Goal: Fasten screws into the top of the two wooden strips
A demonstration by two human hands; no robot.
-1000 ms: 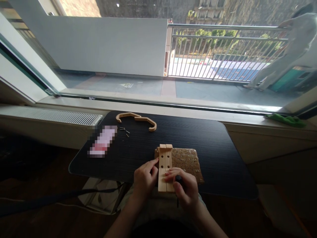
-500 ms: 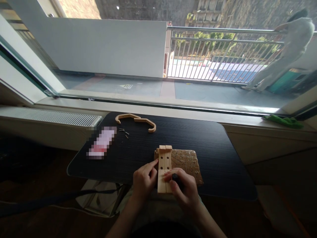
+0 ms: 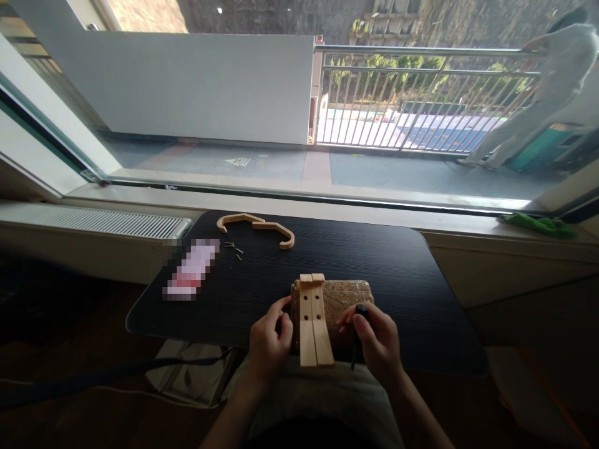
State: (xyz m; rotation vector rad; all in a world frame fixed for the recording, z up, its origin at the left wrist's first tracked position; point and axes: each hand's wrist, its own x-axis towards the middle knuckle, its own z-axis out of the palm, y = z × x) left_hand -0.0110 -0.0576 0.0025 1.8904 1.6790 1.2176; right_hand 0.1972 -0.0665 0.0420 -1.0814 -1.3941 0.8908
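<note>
Wooden slats (image 3: 307, 343): a side-by-side pair, atop the brown block (image 3: 349, 293) at the bench's (image 3: 379, 255) near edge; long axis running from us toward the windowsill (image 3: 234, 198), stubby crosspieces at the far end, near ends slightly fanned.
Right grip (image 3: 380, 340): closed around a dark tool (image 3: 361, 310), which we see with handle up, shaft toward our lap, apart from the slats.
Left grip (image 3: 270, 340): curled beside the block's left edge; we cannot tell whether it holds anything.
</note>
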